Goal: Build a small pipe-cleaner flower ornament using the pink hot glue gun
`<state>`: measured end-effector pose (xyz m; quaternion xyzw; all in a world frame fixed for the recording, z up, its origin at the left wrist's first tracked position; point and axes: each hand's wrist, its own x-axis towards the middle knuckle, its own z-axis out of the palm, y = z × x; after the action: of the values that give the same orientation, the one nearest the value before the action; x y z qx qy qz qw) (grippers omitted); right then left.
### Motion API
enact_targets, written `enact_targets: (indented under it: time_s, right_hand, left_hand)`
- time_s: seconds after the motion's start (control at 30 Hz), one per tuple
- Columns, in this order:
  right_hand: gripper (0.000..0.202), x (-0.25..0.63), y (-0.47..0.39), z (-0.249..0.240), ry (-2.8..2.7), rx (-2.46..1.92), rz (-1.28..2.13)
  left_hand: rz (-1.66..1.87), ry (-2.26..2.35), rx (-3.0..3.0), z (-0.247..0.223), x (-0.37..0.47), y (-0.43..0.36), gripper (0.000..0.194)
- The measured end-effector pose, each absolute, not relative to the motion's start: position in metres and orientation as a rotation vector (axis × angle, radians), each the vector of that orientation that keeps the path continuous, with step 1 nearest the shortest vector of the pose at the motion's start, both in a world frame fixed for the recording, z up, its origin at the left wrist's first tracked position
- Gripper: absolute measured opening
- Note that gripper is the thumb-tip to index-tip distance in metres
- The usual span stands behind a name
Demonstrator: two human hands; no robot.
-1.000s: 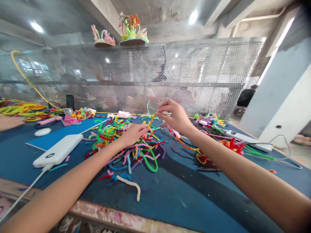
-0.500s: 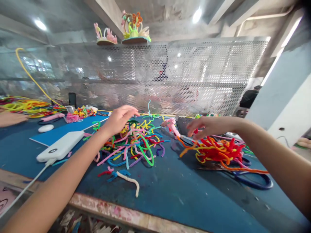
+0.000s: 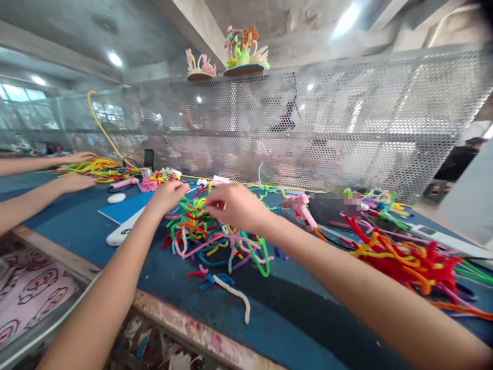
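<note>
A tangled pile of coloured pipe cleaners (image 3: pixel 215 244) lies in the middle of the table. My left hand (image 3: pixel 171 196) is over the pile's left edge, fingertips pressed together; whatever may be between them is too small to make out. Above the middle of the same pile my right hand (image 3: pixel 235 204) is closed, thumb and fingers curled towards each other. Its fingertips are partly hidden, so I cannot make out what they hold. In front of the pile lie a white pipe cleaner (image 3: pixel 234 294) and short blue pieces (image 3: pixel 216 280).
Red and orange pipe cleaners (image 3: pixel 408 259) lie at right, near a pink glue gun (image 3: pixel 304 210). A white power bank (image 3: pixel 121 232) rests on a blue sheet (image 3: pixel 119 208). Another person's hands (image 3: pixel 77 182) are at left. A perforated metal screen (image 3: pixel 262 123) stands behind.
My right hand has moved left from the red and orange bundle to the central pile, and its fingers have closed. The view has turned left, showing more of another person's arms.
</note>
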<state>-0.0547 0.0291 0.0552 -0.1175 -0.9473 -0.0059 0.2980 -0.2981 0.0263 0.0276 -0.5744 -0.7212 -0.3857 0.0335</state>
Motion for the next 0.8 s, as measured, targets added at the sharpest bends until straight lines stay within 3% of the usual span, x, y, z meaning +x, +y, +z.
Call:
enact_targets:
  time_s: [0.23, 0.43, 0.67, 0.8]
  right_hand:
    - [0.019, -0.111, 0.027, 0.019, -2.738, -0.689, -0.094]
    - [0.021, -0.081, 0.077, 0.028, -2.344, -0.626, 0.475]
    - [0.009, -0.047, 0.097, 0.032, -1.597, -0.884, 1.311]
    - [0.008, -0.037, 0.102, 0.033, -1.368, -0.83, 1.435]
  left_hand:
    - [-1.439, -1.858, -1.917, 0.032, -0.266, 0.014, 0.047]
    - [-1.382, -1.713, -2.69, 0.016, -0.246, 0.019, 0.055]
    - [-1.368, -1.845, -2.531, 0.011, -0.254, 0.029, 0.04]
    - [-1.354, -1.894, -2.492, 0.007, -0.261, 0.033, 0.026]
